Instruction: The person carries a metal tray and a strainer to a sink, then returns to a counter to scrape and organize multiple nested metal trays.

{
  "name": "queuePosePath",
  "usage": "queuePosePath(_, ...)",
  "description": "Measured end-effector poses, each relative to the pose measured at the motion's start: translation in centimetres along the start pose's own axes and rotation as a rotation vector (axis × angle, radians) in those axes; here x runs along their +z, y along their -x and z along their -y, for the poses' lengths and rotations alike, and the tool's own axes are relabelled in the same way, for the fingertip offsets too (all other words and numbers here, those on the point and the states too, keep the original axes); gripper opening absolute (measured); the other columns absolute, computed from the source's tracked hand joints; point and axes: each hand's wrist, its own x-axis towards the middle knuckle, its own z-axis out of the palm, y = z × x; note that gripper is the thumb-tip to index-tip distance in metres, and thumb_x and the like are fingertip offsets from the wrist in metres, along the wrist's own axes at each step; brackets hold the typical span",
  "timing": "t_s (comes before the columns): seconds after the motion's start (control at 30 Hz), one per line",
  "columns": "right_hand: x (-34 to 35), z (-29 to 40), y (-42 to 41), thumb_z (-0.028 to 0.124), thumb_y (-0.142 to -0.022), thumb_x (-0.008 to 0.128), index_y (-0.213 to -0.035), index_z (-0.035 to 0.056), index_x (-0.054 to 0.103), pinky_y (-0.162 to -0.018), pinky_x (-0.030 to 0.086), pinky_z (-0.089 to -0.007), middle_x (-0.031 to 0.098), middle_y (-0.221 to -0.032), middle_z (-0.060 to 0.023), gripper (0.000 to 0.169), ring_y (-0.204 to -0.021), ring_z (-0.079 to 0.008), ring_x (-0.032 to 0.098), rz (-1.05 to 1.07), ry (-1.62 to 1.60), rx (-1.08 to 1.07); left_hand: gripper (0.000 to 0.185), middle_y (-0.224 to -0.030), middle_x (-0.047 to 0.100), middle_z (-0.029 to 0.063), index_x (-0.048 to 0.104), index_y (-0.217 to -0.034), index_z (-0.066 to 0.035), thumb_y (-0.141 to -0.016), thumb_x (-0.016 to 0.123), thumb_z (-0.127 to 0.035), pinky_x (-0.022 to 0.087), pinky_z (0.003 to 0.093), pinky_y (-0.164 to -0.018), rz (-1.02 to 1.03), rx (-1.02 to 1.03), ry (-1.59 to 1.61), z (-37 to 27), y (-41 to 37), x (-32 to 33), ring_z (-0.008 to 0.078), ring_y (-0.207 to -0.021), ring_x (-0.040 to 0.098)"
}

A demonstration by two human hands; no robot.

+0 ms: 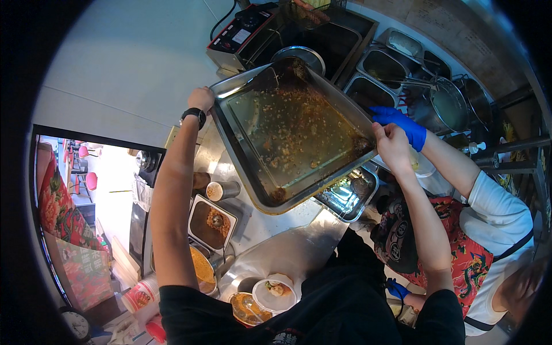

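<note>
A deep metal tray [297, 133] with oily, browned residue and scattered crumbs is held up in front of me. My left hand [201, 99], with a black watch on its wrist, grips the tray's left rim. On the opposite side, my right hand [391, 144] has its thumb and fingers around the rim near the corner. The tray's far corner overlaps a round metal vessel [308, 56] at the deep fryer [340, 41]. Whether the tray touches it is hidden. A second, shiny metal tray [349, 194] lies lower, partly under the held one.
A co-worker's blue-gloved hand [401, 125] reaches in behind my right hand. The steel counter [276, 233] bears a pan of beans [217, 222], a metal cup [223, 190], an orange sauce pot [202, 267] and a bowl of food [274, 293]. Pots [448, 103] stand at upper right.
</note>
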Motion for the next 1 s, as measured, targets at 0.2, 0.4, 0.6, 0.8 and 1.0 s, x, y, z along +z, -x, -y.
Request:
queuePosePath(0.2,-0.3,-0.1,-0.5,0.029,-0.087,0.060,-0.069,-0.0025,0.057,-0.049,0.037,-0.0315,0.052,-0.054,-0.0069,0.036,-0.053,-0.0120,0.047,0.028,-0.028,0.003,0.035,-0.074,0.065,0.0171,0.066,-0.086,-0.001,-0.087,0.037,-0.021,0.054,0.0362,-0.056,0.023,0.063,-0.130,-0.6,-0.2,-0.4,0.0291,-0.066,0.066)
queuePosePath(0.4,-0.5,0.3,-0.5,0.029,-0.087,0.060,-0.069,-0.0015,0.057,-0.046,0.035,-0.0305,0.050,-0.053,-0.0039,0.036,-0.051,-0.0105,0.045,0.045,-0.023,-0.010,0.039,-0.061,0.063,0.0134,0.065,-0.075,0.000,-0.088,0.036,-0.023,0.052,0.0351,-0.055,0.030,0.111,-0.177,-0.1,-1.3,-0.5,0.0261,-0.055,0.064)
queuePosePath(0.6,-0.6,0.0,-0.7,0.029,-0.088,0.059,-0.068,0.0002,0.055,-0.041,0.031,-0.0287,0.049,-0.052,-0.0018,0.035,-0.045,-0.0088,0.042,0.058,-0.036,0.001,0.037,-0.059,0.062,0.0142,0.064,-0.071,0.001,-0.087,0.038,-0.021,0.051,0.0344,-0.051,0.018,0.075,-0.045,-0.6,-0.7,-0.7,0.0255,-0.051,0.063)
queuePosePath(0.8,-0.7,0.1,-0.8,0.029,-0.088,0.058,-0.070,0.0006,0.055,-0.041,0.031,-0.0282,0.049,-0.051,-0.0012,0.034,-0.044,-0.0090,0.042,0.101,-0.076,0.052,0.036,-0.060,0.063,0.0146,0.064,-0.071,0.001,-0.086,0.039,-0.021,0.052,0.0343,-0.052,0.003,0.172,-0.141,-0.2,-0.8,-1.0,0.0257,-0.053,0.064)
queuePosePath(1.0,-0.5,-0.3,-0.9,0.029,-0.088,0.058,-0.070,0.0011,0.055,-0.039,0.029,-0.0269,0.048,-0.051,-0.0006,0.034,-0.043,-0.0084,0.041,0.074,-0.051,0.014,0.036,-0.063,0.064,0.0147,0.065,-0.072,0.002,-0.085,0.039,-0.019,0.053,0.0344,-0.054,0.010,0.129,-0.137,-0.6,-0.8,-0.9,0.0255,-0.055,0.064)
